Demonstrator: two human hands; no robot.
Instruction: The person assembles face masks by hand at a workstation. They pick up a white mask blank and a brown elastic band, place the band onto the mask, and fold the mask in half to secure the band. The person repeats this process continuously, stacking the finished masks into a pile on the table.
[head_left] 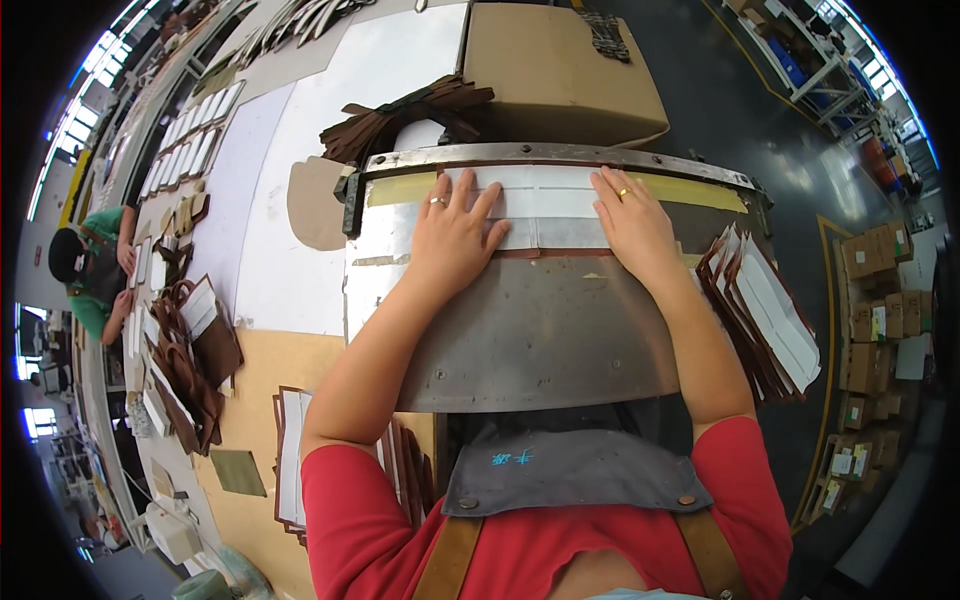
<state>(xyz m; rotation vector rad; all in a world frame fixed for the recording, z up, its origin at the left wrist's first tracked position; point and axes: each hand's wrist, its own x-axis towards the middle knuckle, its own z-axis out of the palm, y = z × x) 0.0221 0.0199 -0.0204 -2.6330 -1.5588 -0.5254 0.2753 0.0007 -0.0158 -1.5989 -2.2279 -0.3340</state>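
A flat white panel with brown edging [545, 205] lies on the metal work plate [540, 330] in front of me, its far edge along a riveted metal bar [560, 154]. My left hand [455, 228] rests on the panel's left end with the fingers spread. On its right end lies my right hand [636, 225], fingers stretched out flat and close together. Neither hand grips anything. Yellow strips [695, 191] run along the bar on both sides of the panel.
Stacked brown-edged white panels [765, 310] sit at the plate's right; a similar stack [292, 450] is at my left elbow. Beyond the bar are a bundle of brown strips [400, 118] and a large cardboard box [560, 75]. Another person [95, 260] works at the far left.
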